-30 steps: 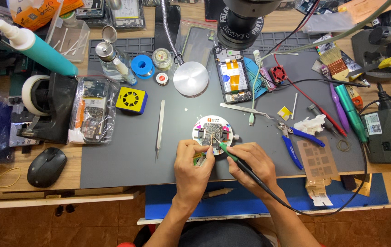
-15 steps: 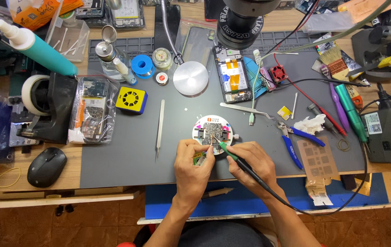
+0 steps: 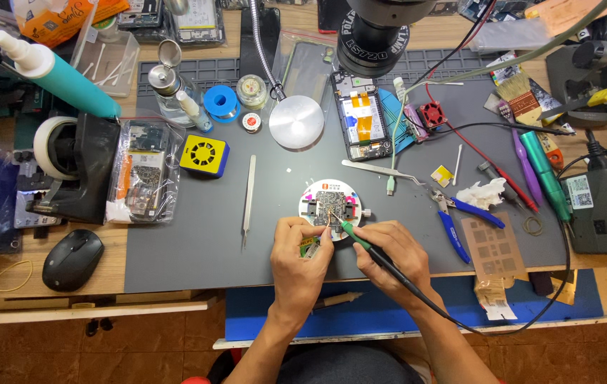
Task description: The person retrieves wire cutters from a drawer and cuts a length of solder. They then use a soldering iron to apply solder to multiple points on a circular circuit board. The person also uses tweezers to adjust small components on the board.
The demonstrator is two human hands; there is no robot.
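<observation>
A small circuit board point(image 3: 329, 208) is clamped on a round white holder point(image 3: 330, 190) on the grey work mat point(image 3: 197, 235). My right hand point(image 3: 392, 256) grips a soldering iron point(image 3: 360, 242) with a green collar; its tip touches the board's near edge. My left hand point(image 3: 301, 259) pinches a thin strand of solder wire point(image 3: 330, 219) that reaches up to the same spot, with a small green-yellow item point(image 3: 309, 247) under the fingers. The iron's black cable runs off to the lower right.
Silver tweezers point(image 3: 248, 199) lie left of the holder, blue-handled pliers point(image 3: 460, 213) to its right. An opened phone point(image 3: 360, 117), a round metal lamp base point(image 3: 296, 122), a yellow square box point(image 3: 204, 155), a tape dispenser point(image 3: 69, 167), a black mouse point(image 3: 72, 259) and a soldering station point(image 3: 605, 213) surround the mat.
</observation>
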